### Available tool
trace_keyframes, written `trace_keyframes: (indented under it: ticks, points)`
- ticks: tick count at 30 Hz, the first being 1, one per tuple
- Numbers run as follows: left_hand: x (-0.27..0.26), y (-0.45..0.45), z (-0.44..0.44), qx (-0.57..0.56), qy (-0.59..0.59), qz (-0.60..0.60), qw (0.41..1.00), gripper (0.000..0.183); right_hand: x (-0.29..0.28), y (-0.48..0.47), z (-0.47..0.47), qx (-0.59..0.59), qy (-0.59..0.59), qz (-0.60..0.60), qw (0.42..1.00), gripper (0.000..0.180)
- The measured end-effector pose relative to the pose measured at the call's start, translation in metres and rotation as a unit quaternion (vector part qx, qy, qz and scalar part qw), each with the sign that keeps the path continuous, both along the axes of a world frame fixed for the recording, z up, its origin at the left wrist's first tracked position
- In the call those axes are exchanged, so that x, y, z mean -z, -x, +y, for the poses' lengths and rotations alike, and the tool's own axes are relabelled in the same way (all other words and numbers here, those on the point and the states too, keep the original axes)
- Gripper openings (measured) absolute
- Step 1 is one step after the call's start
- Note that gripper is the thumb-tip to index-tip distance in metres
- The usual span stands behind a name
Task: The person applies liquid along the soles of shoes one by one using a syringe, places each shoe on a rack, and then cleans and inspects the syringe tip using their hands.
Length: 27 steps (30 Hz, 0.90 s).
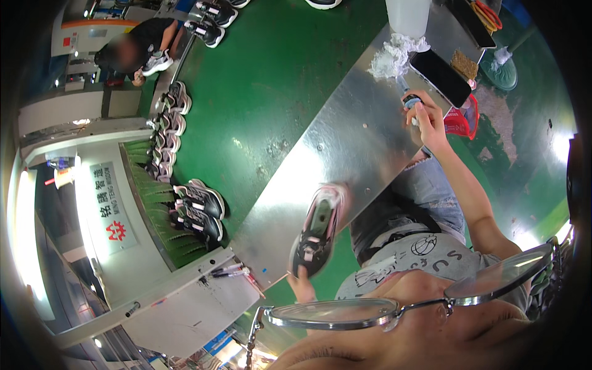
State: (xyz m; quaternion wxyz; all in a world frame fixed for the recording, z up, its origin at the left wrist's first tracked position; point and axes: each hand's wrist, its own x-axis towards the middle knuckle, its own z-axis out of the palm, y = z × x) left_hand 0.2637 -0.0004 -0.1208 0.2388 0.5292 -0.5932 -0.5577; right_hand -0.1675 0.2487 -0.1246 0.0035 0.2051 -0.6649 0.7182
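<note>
My left hand [303, 284] grips the toe end of a black sneaker with pink trim [319, 231], which is partly blurred. The shoe is over the near edge of a metal bench [344, 132], its heel end pointing away from me. In my right hand [423, 115], at the bench's right side, is a slim tool with a bluish tip [403, 84]; its exact kind cannot be told. Just beyond that tip lies a crumpled white wad [393, 55], beside a dark smartphone [441, 78].
Behind the wad stands a white container [409, 18]. A brown sponge-like block [464, 64] and a red packet [462, 118] are near the phone. More sneakers [199, 208] line the left side. A co-worker [138, 46] holds a shoe at upper left. Pens [229, 270] lie left.
</note>
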Motion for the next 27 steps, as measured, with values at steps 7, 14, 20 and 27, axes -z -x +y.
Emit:
trace_keyframes:
  ticks: [7,14,20,27]
  points:
    - [-0.07,0.193,-0.053,0.132,0.143,0.318,0.928,0.046,-0.037,-0.016,-0.009,-0.021,0.043,-0.141,0.989,0.044]
    - [-0.126,0.298,-0.026,0.518,0.293,0.342,0.727,0.042,-0.14,-0.078,-0.012,-0.295,0.22,0.006,0.93,0.063]
    - [-0.117,0.3,-0.024,0.558,0.285,0.352,0.696,0.04,-0.134,-0.085,-0.016,-0.32,0.209,-0.048,0.923,0.067]
    - [-0.123,0.307,-0.025,0.587,0.306,0.318,0.678,0.042,-0.14,-0.085,-0.019,-0.283,0.174,-0.063,0.941,0.063]
